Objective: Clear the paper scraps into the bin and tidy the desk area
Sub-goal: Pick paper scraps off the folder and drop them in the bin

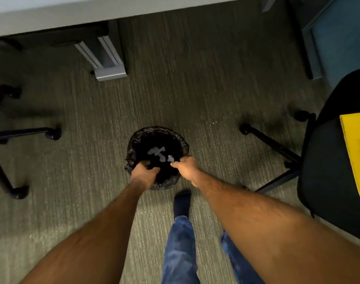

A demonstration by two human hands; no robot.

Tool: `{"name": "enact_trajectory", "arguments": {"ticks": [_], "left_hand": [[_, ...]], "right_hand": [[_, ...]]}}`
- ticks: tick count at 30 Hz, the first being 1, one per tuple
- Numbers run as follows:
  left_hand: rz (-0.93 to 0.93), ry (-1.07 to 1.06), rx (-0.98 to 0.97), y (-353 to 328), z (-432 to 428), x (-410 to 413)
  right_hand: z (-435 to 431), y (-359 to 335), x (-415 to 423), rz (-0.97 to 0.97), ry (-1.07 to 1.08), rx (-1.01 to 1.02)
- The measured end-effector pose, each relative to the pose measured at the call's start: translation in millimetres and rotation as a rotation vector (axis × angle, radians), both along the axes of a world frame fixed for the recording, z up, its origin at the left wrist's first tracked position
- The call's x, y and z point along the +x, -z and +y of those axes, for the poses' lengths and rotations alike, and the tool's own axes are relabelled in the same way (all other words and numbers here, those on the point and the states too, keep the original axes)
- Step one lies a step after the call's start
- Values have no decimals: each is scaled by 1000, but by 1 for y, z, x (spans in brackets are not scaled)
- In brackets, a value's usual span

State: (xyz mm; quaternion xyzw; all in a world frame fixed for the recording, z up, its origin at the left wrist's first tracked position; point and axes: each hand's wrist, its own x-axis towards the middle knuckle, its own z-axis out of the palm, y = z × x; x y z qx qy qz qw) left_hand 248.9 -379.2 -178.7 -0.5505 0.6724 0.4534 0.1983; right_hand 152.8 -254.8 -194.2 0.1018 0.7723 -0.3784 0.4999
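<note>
black-lined bin (134,144) on carpet, paper scraps (157,152) inside

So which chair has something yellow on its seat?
The chair on the right. A yellow sheet lies on its dark seat. Of the chair on the left only the black wheeled legs show, with nothing yellow there.

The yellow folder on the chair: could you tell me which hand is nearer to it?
Right. The right hand grips the bin rim on the side toward the yellow folder; the left hand grips the rim farther away.
</note>
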Motion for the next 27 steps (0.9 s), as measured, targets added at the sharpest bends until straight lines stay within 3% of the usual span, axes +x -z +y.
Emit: {"name": "enact_trajectory", "arguments": {"ticks": [11, 27], "left_hand": [[75, 128, 117, -20, 43, -41], [126, 484, 157, -79, 192, -148]], "right_hand": [[84, -17, -21, 70, 33, 49], [264, -88, -78, 199, 239, 97]]}}
